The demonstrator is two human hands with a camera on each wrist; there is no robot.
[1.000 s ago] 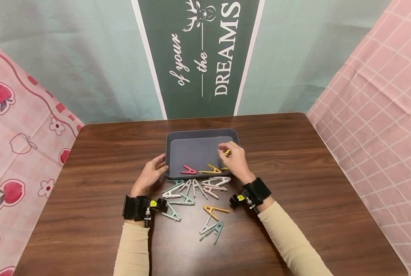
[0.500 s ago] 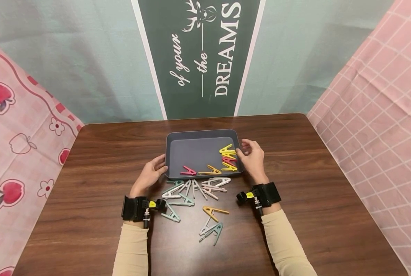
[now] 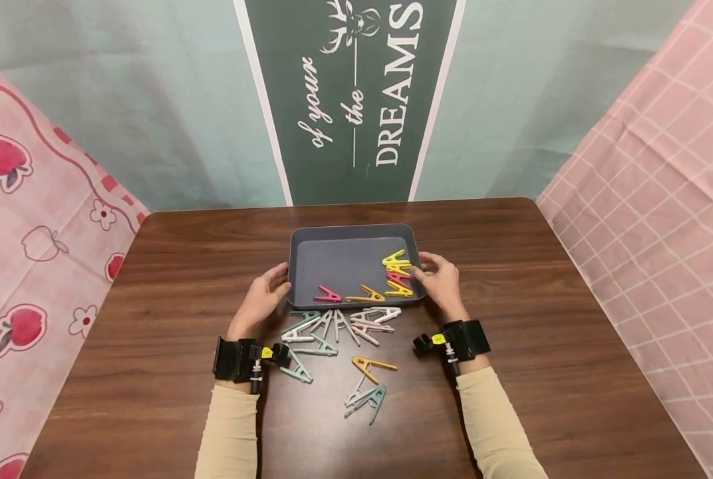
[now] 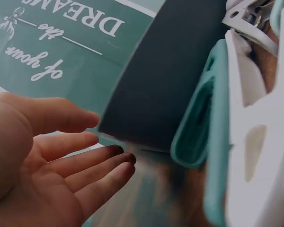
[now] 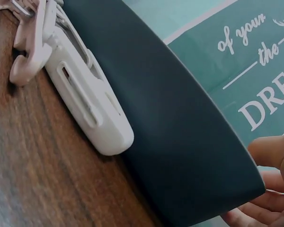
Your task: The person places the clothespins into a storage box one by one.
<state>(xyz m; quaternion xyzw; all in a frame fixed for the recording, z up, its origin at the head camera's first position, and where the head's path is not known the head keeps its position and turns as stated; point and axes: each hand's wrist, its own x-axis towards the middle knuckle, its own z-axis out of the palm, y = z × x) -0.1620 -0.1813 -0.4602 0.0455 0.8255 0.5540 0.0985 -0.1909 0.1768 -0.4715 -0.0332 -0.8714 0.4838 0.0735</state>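
Observation:
A dark grey rectangular tray (image 3: 338, 266) lies on the table between my two hands. My left hand (image 3: 257, 305) is at its left side, fingers extended and fingertips right at the outer wall. At the right side, my right hand (image 3: 443, 283) has its thumb at the rim and its other fingers along the outside, loosely bent. Inside the tray, several yellow clothespins (image 3: 397, 289) and a red clothespin (image 3: 398, 276) are bunched at the right end. An orange-yellow clothespin (image 3: 366, 295) and a pink-red clothespin (image 3: 328, 294) lie along the front wall.
White clothespins (image 3: 344, 326), pale pink clothespins (image 3: 371, 328) and green clothespins (image 3: 296, 368) lie on the wooden table (image 3: 183, 279) in front of the tray. Nearer still are an orange-yellow clothespin (image 3: 371, 366) and a teal clothespin (image 3: 371, 401). Curtains hang behind and at both sides.
My right hand was over the tray's right end, with yellow at its fingertips. It has moved out to the tray's right rim, uncovering the clothespins there. The left hand stays at the left side.

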